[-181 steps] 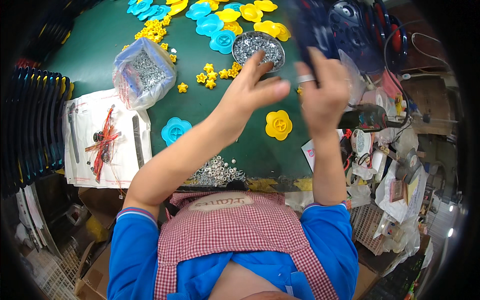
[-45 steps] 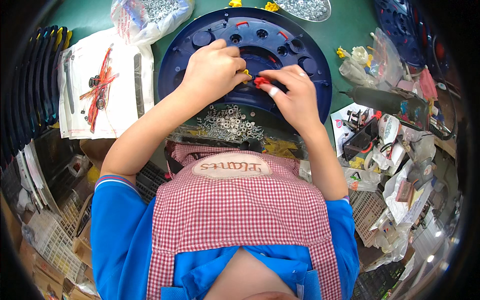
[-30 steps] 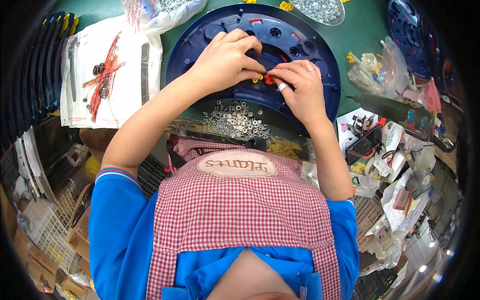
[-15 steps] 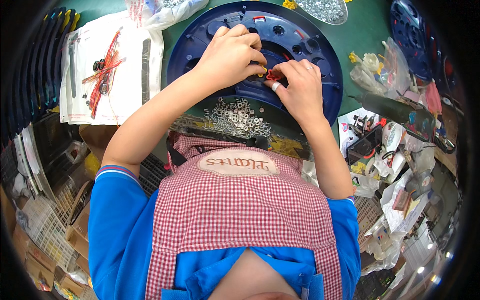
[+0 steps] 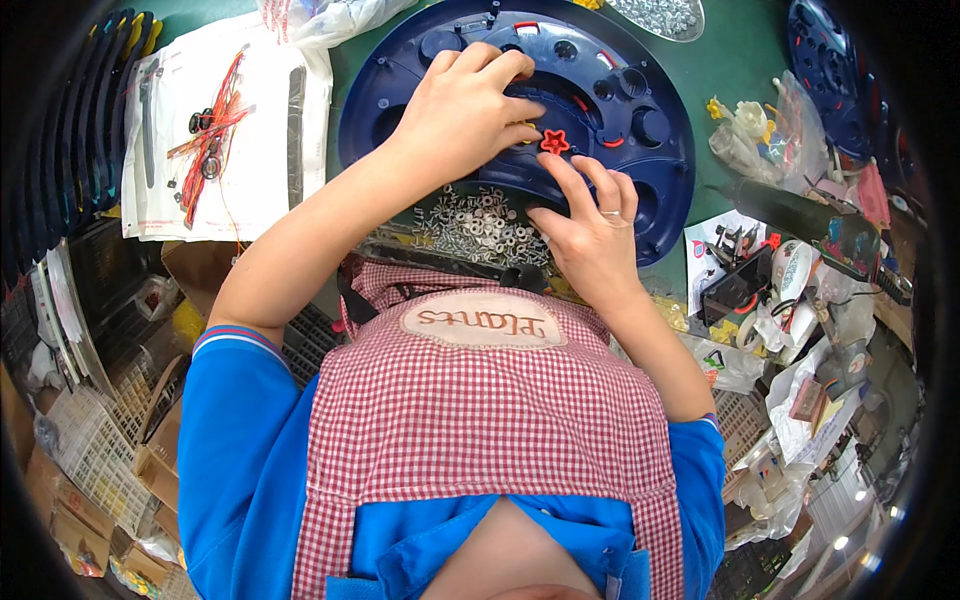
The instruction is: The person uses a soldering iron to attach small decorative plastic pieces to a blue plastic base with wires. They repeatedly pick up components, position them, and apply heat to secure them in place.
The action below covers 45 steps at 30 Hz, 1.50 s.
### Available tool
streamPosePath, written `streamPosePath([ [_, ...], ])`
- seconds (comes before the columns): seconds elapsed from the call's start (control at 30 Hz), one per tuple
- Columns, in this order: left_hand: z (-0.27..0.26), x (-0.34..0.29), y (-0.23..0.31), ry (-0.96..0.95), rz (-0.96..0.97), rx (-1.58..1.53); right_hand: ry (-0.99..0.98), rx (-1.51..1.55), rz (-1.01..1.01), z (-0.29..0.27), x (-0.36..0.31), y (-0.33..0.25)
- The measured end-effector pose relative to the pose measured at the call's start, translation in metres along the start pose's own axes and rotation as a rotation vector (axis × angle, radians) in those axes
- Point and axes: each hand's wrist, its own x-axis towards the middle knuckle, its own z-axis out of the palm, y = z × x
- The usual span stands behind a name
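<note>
A large dark blue round plastic panel [image 5: 668,185] lies on the green table in front of me, its molded posts and holes facing up. My left hand [image 5: 462,112] reaches over its middle, thumb and fingers closed about a small yellow plastic piece [image 5: 528,130], mostly covered by the fingers. Just right of it, a red star-shaped plastic piece [image 5: 555,142] sits on the panel. The fingers of my right hand [image 5: 597,232] are apart, fingertips just below the red star. Its thumb is beside a pile of screws and washers [image 5: 480,228] at the table's near edge.
On the left, red wires with black parts [image 5: 210,150] lie on a white bag [image 5: 270,190], near stacked dark blue panels [image 5: 70,130]. A metal dish of screws [image 5: 660,15] stands at the back. Rightward are a power screwdriver [image 5: 800,215] and plastic bags [image 5: 795,130].
My right hand has let go of the red star and drawn back toward me, its fingers spreading. The star now shows fully on the panel. My left hand stays at the yellow piece.
</note>
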Motion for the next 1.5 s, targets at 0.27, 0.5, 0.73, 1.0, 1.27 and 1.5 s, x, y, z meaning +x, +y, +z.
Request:
streamPosePath([
  [0.27, -0.027, -0.06, 0.059, -0.273, 0.12, -0.06, 0.228, 0.29, 0.09, -0.019, 0.015, 0.01],
  [0.5, -0.008, -0.055, 0.068, -0.401, 0.113, 0.013, 0.209, 0.283, 0.118, -0.003, 0.043, 0.043],
  [0.73, -0.039, -0.008, 0.034, -0.181, -0.233, -0.484, 0.087, 0.325, 0.192, 0.001, 0.044, 0.047],
  [1.0, -0.016, 0.012, -0.005, -0.272, -0.508, -0.589, 0.17, 0.293, 0.13, 0.004, 0.046, 0.049],
  [1.27, -0.01, 0.007, -0.007, -0.312, -0.216, -0.25, 0.075, 0.089, 0.13, 0.001, 0.05, 0.051],
  [1.5, -0.011, 0.011, -0.005, -0.306, -0.091, -0.124, 0.094, 0.117, 0.171, 0.003, 0.049, 0.051],
])
